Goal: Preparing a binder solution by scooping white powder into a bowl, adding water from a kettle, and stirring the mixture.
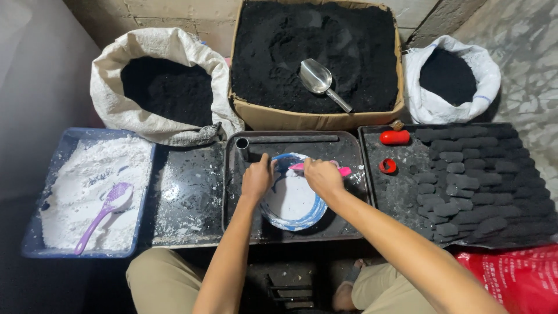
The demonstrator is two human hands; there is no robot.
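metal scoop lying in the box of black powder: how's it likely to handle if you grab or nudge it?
The metal scoop looks rigid and probably light, being thin sheet metal. Its shiny surface may be slick, more so with powder on it. Its rounded bowl might rock sideways if nudged, though the loose black powder it rests on and the long handle should keep it from rolling far.

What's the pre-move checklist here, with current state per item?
1. Left hand steadies the blue-rimmed bowl at its rim: ok.
2. Right hand grips the pink spoon over the bowl: ok.
3. Bowl sits flat inside the dark tray, not over its edge: ok.
4. White powder in the bowl evenly spread: cannot tell, the hands cover part of it.
5. Metal scoop lies free on the black powder in the cardboard box: ok.
6. Purple scoop rests in the blue tray of white powder: ok.
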